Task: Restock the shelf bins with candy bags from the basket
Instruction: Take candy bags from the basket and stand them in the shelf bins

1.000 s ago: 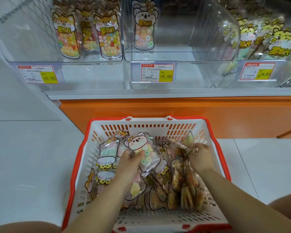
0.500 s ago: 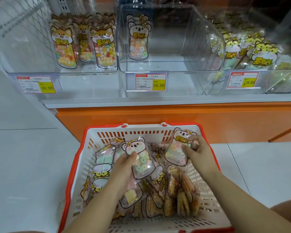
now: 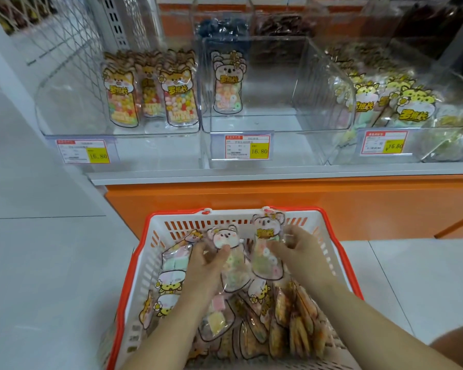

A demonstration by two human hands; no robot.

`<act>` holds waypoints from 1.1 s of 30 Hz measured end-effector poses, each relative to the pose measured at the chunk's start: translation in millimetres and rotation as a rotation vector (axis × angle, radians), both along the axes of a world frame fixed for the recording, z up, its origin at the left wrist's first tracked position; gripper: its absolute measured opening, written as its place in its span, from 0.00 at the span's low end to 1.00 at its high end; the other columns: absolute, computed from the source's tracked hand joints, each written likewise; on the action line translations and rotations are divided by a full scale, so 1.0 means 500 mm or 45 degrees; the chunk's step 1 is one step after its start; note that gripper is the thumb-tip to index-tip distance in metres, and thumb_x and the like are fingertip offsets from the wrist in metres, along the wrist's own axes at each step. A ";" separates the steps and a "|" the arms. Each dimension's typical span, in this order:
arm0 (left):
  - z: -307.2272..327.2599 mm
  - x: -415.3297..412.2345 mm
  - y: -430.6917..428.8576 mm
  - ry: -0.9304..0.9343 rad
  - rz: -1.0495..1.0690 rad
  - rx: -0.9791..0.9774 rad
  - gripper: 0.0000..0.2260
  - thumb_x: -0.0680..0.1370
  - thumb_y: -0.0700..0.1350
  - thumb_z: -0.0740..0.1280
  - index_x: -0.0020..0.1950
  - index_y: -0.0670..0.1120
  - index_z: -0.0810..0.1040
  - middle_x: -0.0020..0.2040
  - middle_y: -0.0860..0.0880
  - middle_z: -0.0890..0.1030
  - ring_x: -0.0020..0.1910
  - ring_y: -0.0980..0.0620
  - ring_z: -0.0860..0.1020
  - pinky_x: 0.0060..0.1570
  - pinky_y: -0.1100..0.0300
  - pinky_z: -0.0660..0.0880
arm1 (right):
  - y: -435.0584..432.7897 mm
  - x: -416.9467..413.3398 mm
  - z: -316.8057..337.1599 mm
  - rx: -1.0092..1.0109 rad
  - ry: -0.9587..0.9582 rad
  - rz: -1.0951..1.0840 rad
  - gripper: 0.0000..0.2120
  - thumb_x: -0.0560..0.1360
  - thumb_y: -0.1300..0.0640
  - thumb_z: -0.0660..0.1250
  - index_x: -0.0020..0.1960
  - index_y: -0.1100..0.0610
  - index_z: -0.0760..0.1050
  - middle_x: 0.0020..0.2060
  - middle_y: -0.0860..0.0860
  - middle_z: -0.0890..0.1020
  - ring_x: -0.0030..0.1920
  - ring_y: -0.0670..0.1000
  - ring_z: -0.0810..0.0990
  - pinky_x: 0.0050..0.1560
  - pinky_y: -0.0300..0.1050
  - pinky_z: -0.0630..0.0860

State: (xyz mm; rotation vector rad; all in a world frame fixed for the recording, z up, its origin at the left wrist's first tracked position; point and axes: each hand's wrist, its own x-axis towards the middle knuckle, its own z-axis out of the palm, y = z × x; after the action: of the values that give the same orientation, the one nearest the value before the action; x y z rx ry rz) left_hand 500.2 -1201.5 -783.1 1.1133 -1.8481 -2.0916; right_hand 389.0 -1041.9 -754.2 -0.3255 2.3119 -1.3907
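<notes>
White plastic shopping basket with an orange-red rim [image 3: 134, 268] sits on the pale tiled floor [image 3: 38, 263], seen from above, filled with clear candy bags printed with cartoon animals. Both bare hands reach into it. The left hand [image 3: 206, 265] has its grip closed on a clear bear-shaped bag of pastel ring candies [image 3: 231, 263], thumb pressed on the bear's face. The right hand [image 3: 300, 252] pinches a second bear-shaped bag of ring candies [image 3: 267, 244] just beside the first, raised so its ears reach the basket's far rim. Under them lie bags of marshmallow cubes [image 3: 171, 271] on the left and bags of brown snacks [image 3: 292, 329] on the right.

Beyond the basket stands an orange shelf base [image 3: 278, 198] carrying three clear plastic bins. The left bin [image 3: 70, 113] holds fox-printed bags of mixed sweets. The middle bin [image 3: 278, 124] holds a single upright bear bag [image 3: 227, 86] at its back left. The right bin [image 3: 452, 102] is heaped with tiger-printed bags. Each bin front bears a red and yellow price tag [image 3: 247, 146] reading 16.80.
</notes>
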 end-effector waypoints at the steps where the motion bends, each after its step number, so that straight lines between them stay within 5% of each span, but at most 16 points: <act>1: 0.016 -0.001 0.012 0.002 -0.056 -0.032 0.09 0.80 0.56 0.66 0.51 0.53 0.70 0.48 0.56 0.78 0.47 0.53 0.78 0.50 0.50 0.78 | -0.008 0.015 -0.004 -0.032 -0.063 0.034 0.11 0.76 0.52 0.72 0.55 0.55 0.77 0.39 0.58 0.82 0.31 0.45 0.74 0.34 0.36 0.72; 3: 0.034 -0.001 0.035 0.037 -0.163 -0.029 0.14 0.77 0.65 0.64 0.53 0.56 0.71 0.46 0.61 0.78 0.46 0.61 0.78 0.48 0.58 0.75 | -0.023 0.042 -0.006 -0.114 -0.178 0.051 0.08 0.76 0.52 0.72 0.53 0.50 0.76 0.42 0.47 0.84 0.42 0.41 0.82 0.46 0.36 0.78; 5: 0.034 0.003 0.041 0.020 -0.214 0.065 0.28 0.71 0.76 0.59 0.61 0.59 0.74 0.56 0.63 0.79 0.56 0.60 0.78 0.58 0.51 0.75 | -0.028 0.051 -0.025 -0.180 -0.289 0.021 0.15 0.72 0.46 0.74 0.54 0.52 0.79 0.47 0.46 0.85 0.50 0.46 0.84 0.55 0.47 0.81; 7: 0.021 0.004 0.034 -0.020 -0.214 0.052 0.19 0.77 0.70 0.60 0.63 0.62 0.74 0.66 0.62 0.73 0.64 0.57 0.73 0.63 0.50 0.72 | -0.026 0.053 -0.038 -0.239 -0.481 -0.088 0.29 0.64 0.39 0.74 0.56 0.58 0.78 0.48 0.51 0.84 0.49 0.53 0.83 0.51 0.54 0.81; 9: 0.009 0.000 0.022 -0.076 -0.262 -0.091 0.07 0.82 0.55 0.64 0.60 0.63 0.74 0.67 0.60 0.74 0.64 0.58 0.73 0.60 0.56 0.71 | -0.022 0.062 -0.051 -0.323 -0.659 -0.133 0.29 0.62 0.40 0.74 0.52 0.61 0.78 0.45 0.58 0.82 0.46 0.58 0.81 0.49 0.57 0.79; 11: -0.008 0.003 0.011 -0.077 -0.293 -0.070 0.17 0.80 0.53 0.68 0.67 0.63 0.70 0.68 0.58 0.74 0.65 0.56 0.73 0.61 0.57 0.70 | -0.020 0.077 -0.061 -0.365 -0.802 -0.185 0.23 0.70 0.46 0.73 0.54 0.63 0.77 0.50 0.63 0.84 0.52 0.64 0.83 0.60 0.69 0.76; 14: -0.027 0.018 0.001 -0.185 -0.340 0.045 0.38 0.73 0.67 0.69 0.78 0.55 0.63 0.73 0.54 0.70 0.71 0.50 0.70 0.67 0.54 0.67 | -0.031 0.104 -0.082 -0.451 -0.967 -0.250 0.14 0.81 0.55 0.64 0.60 0.63 0.76 0.53 0.61 0.85 0.55 0.64 0.83 0.62 0.71 0.74; 17: -0.038 0.026 -0.001 -0.280 -0.340 0.078 0.45 0.66 0.75 0.68 0.76 0.50 0.70 0.72 0.54 0.74 0.72 0.49 0.70 0.71 0.50 0.66 | -0.042 0.117 -0.093 -0.338 -0.911 -0.228 0.13 0.81 0.48 0.62 0.63 0.51 0.78 0.56 0.52 0.85 0.57 0.58 0.84 0.59 0.60 0.79; 21: -0.048 0.021 -0.007 -0.296 -0.080 0.299 0.32 0.70 0.71 0.69 0.66 0.53 0.75 0.62 0.58 0.78 0.64 0.51 0.74 0.62 0.46 0.75 | -0.022 0.085 -0.094 -0.058 -0.559 0.029 0.14 0.84 0.45 0.56 0.55 0.45 0.80 0.53 0.44 0.83 0.54 0.48 0.81 0.63 0.54 0.76; 24: -0.056 0.013 -0.021 -0.282 0.051 0.497 0.17 0.80 0.60 0.65 0.62 0.51 0.77 0.57 0.52 0.82 0.55 0.50 0.80 0.47 0.49 0.80 | 0.028 0.012 -0.159 0.392 0.055 -0.020 0.08 0.81 0.55 0.63 0.54 0.49 0.81 0.60 0.52 0.79 0.58 0.54 0.79 0.64 0.55 0.75; 27: -0.068 0.008 -0.032 -0.252 0.188 0.539 0.14 0.82 0.50 0.63 0.63 0.45 0.79 0.57 0.41 0.85 0.55 0.42 0.82 0.60 0.45 0.76 | 0.064 -0.065 -0.224 0.691 0.250 0.004 0.14 0.77 0.61 0.64 0.60 0.55 0.82 0.67 0.61 0.75 0.67 0.62 0.73 0.65 0.52 0.73; 30: -0.082 0.006 -0.035 -0.232 0.239 0.559 0.13 0.82 0.46 0.62 0.64 0.42 0.77 0.56 0.40 0.84 0.52 0.42 0.82 0.52 0.49 0.77 | 0.076 -0.103 -0.240 0.675 0.074 0.072 0.15 0.81 0.63 0.56 0.60 0.64 0.78 0.58 0.64 0.80 0.49 0.59 0.79 0.43 0.39 0.72; 33: -0.086 0.004 -0.038 -0.222 0.260 0.547 0.10 0.83 0.45 0.62 0.62 0.43 0.75 0.50 0.43 0.84 0.45 0.45 0.82 0.44 0.51 0.79 | 0.092 -0.089 -0.239 0.580 -0.033 -0.299 0.15 0.81 0.65 0.58 0.62 0.62 0.80 0.48 0.60 0.85 0.31 0.53 0.77 0.30 0.41 0.69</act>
State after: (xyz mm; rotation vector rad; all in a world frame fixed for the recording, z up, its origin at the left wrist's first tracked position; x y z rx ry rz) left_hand 502.2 -1220.4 -826.1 1.5479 -1.2996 -2.3931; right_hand 344.7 -996.0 -873.8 0.1050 2.6192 -0.9098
